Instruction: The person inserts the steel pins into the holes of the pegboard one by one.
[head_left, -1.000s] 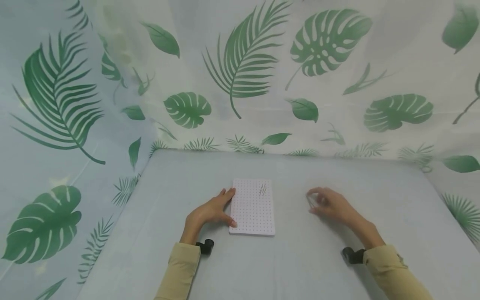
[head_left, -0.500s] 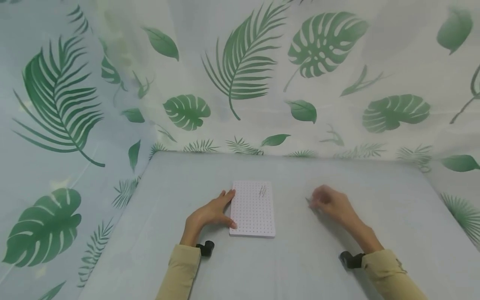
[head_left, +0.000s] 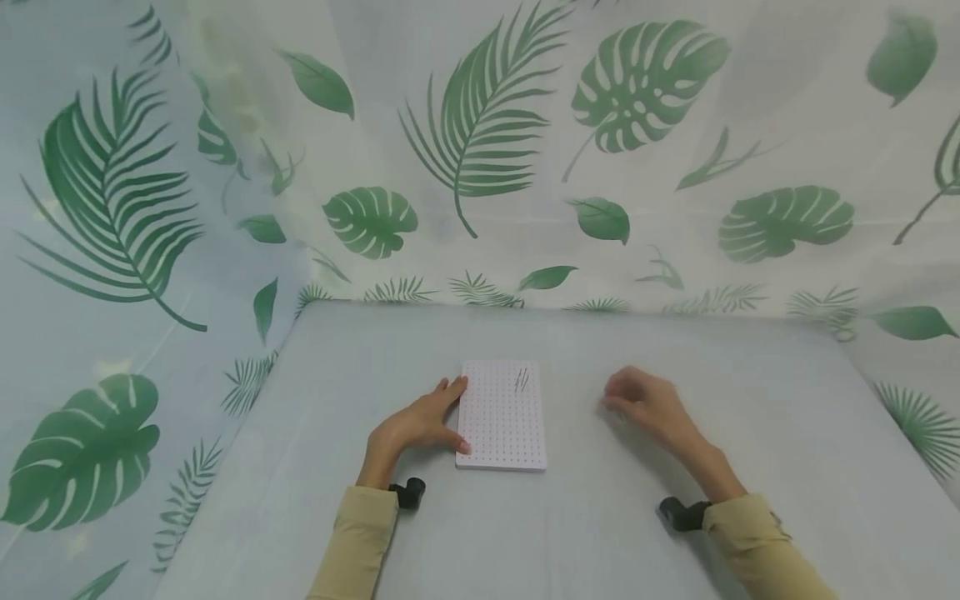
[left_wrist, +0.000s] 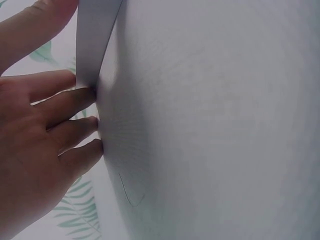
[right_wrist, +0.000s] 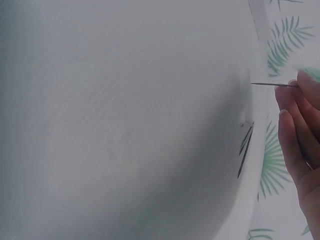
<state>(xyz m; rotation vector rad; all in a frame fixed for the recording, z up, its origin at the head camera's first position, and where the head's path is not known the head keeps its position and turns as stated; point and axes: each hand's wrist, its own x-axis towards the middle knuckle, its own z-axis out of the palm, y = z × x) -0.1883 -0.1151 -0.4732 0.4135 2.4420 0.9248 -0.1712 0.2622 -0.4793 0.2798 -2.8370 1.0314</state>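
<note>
A white board [head_left: 501, 425] with rows of small holes lies on the table. Several thin dark metal pins [head_left: 522, 380] stand in its far right corner. My left hand [head_left: 417, 423] rests along the board's left side, thumb and forefinger spread apart against the edge. In the left wrist view, its other fingertips [left_wrist: 99, 122] touch the table beside the board's side wall. To the right of the board, my right hand [head_left: 647, 404] pinches one thin metal pin [right_wrist: 272, 84] between thumb and fingertips, its free end pointing out past them. Loose pins [right_wrist: 245, 150] lie on the table close by.
A pale cloth covers the table [head_left: 480, 542]. Behind and to the left hang white curtains [head_left: 517, 242] printed with green leaves. A dark wrist camera [head_left: 681, 515] sits at the right sleeve, another wrist camera [head_left: 409, 493] at the left.
My right hand's thumb and fingers, parted over the table a second ago, have come together on a pin, and the hand has shifted slightly left. My left hand keeps its place on the board.
</note>
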